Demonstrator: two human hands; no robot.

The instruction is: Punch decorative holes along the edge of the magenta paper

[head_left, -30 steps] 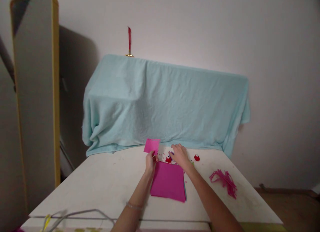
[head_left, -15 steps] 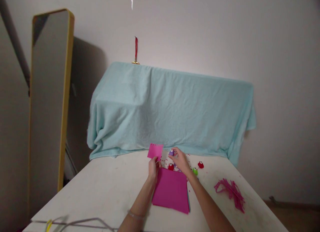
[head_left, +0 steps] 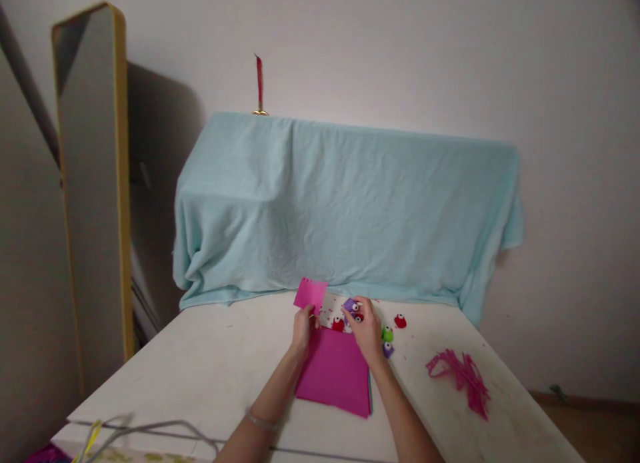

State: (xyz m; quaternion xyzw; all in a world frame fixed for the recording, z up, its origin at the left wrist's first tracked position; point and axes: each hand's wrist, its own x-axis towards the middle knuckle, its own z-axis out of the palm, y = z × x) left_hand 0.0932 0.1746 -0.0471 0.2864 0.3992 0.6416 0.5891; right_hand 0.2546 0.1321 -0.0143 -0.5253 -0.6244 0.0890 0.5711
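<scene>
My left hand [head_left: 304, 324] is closed on the lower edge of a small pink paper sheet [head_left: 311, 293], whose top edge shows a row of notches. To the right of it, my right hand [head_left: 366, 323] pinches a small purple craft punch [head_left: 350, 305] with a round white part. Partly behind those fingers lies a red punch [head_left: 359, 318]. Another red punch [head_left: 338, 324] sits between my hands. Below them is a stack of larger magenta paper sheets [head_left: 334, 373]. Tiny pink paper bits are scattered around the punches.
Right of my right wrist stand a green punch [head_left: 387, 334], a purple one [head_left: 388, 349] and a red one [head_left: 400, 321]. Pink paper strips [head_left: 463, 380] lie in a heap on the right of the white table [head_left: 210, 363]. A pale blue cloth [head_left: 350, 203] drapes behind.
My right hand has lowered a little towards the table and turned, with the purple punch still pinched. My left hand keeps its hold on the pink sheet. The camera view has shifted slightly.
</scene>
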